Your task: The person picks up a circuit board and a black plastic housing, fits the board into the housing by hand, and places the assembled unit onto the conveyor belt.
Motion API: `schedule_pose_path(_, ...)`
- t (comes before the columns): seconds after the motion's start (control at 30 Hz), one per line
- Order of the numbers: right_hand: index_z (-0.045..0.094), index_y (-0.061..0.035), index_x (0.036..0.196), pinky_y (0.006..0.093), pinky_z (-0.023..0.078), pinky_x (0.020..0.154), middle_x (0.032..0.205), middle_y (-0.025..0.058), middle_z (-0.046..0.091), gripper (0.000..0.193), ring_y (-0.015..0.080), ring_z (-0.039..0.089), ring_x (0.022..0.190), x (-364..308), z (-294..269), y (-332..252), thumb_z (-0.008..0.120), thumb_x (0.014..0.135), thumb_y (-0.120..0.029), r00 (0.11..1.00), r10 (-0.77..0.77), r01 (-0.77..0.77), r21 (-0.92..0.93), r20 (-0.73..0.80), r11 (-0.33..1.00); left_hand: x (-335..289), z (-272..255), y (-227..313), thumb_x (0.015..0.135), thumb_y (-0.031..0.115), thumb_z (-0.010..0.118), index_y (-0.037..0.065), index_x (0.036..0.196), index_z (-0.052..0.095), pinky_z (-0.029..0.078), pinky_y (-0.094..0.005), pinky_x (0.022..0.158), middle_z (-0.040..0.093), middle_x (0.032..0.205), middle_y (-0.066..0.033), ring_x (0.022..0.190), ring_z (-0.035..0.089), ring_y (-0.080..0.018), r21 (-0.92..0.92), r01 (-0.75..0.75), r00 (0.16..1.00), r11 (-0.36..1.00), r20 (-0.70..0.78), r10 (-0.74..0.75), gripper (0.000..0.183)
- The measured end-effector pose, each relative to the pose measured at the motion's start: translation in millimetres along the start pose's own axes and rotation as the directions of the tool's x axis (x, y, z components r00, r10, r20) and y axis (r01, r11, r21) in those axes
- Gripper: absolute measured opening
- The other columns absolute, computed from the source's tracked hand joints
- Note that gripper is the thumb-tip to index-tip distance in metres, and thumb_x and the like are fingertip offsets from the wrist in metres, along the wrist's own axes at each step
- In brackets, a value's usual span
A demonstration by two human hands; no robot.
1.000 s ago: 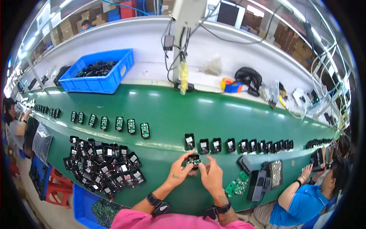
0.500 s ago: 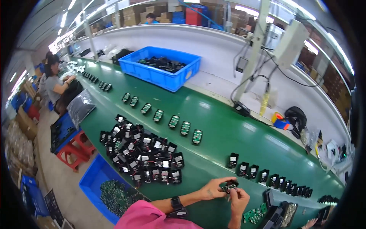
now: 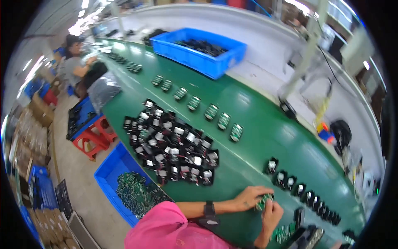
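Between my two hands, above the green table, is a small green circuit board (image 3: 263,201). My left hand (image 3: 248,198) curls round its far side, with dark edges showing behind it that look like a black case. From the near right, my right hand (image 3: 272,216) pinches at the board, its fingers closed. Motion blur hides finer detail. Loose green circuit boards (image 3: 283,234) lie by my right wrist, next to a dark bin (image 3: 309,238). Beyond my hands, a row of open black cases (image 3: 309,198) with pale blocks inside runs to the right.
A heap of black cases (image 3: 174,145) with wires lies to the left. Cases bearing green boards (image 3: 224,121) line the middle of the table (image 3: 265,124). A blue crate (image 3: 199,58) stands at the back. A blue bin (image 3: 110,182) of boards sits lower left. A person (image 3: 76,62) sits far left.
My view has swung, so the scene sits further right and higher in places. Green board surface now shows more plainly between my hands, where a mostly dark case showed before.
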State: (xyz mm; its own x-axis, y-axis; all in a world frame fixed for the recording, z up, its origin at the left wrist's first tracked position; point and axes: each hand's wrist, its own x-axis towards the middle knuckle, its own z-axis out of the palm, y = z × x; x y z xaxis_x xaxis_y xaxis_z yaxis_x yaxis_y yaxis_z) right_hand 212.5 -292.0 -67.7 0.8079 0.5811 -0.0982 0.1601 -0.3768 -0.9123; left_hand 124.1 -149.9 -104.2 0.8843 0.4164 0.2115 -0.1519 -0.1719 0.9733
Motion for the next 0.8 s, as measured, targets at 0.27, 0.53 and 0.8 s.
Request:
schedule_pose_path(0.27,0.061,0.0042,0.076,0.0363,0.038,0.051,0.06,0.0154,0.052,0.03,0.0199,0.046,0.052,19,18,-37,0.065,0.094,-0.019,0.989,-0.142,0.146,-0.189,0.033,0.971,3,-17,9,0.085,-0.012,0.051,0.005,0.131,0.061,0.056,-0.036,0.09,0.067,0.121,-0.0173,0.109,0.068,-0.0291,0.111,0.102,0.98,0.989,-0.181,-0.081,0.05)
schedule_pose_path(0.53,0.062,0.0024,0.07,0.0349,0.036,0.047,0.058,0.0114,0.054,0.033,0.018,0.047,0.049,15,15,-24,0.073,0.09,-0.022,0.999,-0.006,0.0,-0.172,-0.031,0.985,3,-26,0,0.09,-0.003,0.056,0.001,0.137,0.051,0.06,-0.0243,0.067,0.062,0.124,-0.0152,0.077,0.07,-0.0141,-0.386,0.294,0.955,0.874,0.099,-0.278,0.047)
schedule_pose_path(0.8,0.063,0.0002,0.11,0.0352,0.05,0.062,0.081,0.0141,0.065,0.026,0.0273,0.061,0.066,14,42,-18,0.066,0.094,-0.021,0.999,-0.029,0.026,-0.1,-0.031,0.995,1,-27,3,0.1,0.014,0.057,0.0,0.132,0.048,0.058,-0.0257,0.05,0.063,0.11,-0.0178,0.063,0.07,-0.0223,-0.477,0.372,0.917,0.797,0.056,-0.394,0.036)
